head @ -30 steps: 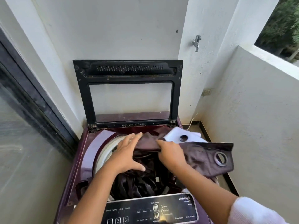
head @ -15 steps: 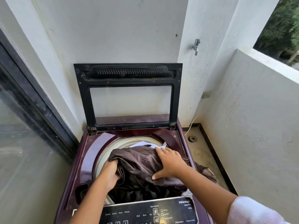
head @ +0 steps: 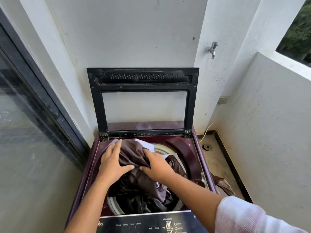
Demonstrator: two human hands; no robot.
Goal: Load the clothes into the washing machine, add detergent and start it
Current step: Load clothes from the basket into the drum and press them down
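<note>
A maroon top-loading washing machine (head: 193,158) stands in front of me with its black-framed glass lid (head: 143,78) raised against the wall. A dark brown curtain with metal eyelets (head: 133,153) is bunched in the drum opening, with a white lining showing at its far edge. My left hand (head: 111,163) lies on the left side of the bundle with its fingers spread. My right hand (head: 157,165) grips a fold of the curtain at the middle. One end of the curtain (head: 222,184) hangs over the machine's right side.
The black control panel (head: 151,224) runs along the near edge. A glass sliding door (head: 30,132) stands at the left. At the right are a low white wall (head: 269,115), a tap (head: 212,48), a wall socket (head: 223,100) and a floor drain (head: 207,146).
Both hands have moved toward the back left of the drum, pushing the curtain bundle with them. The view has dropped closer to the machine.
</note>
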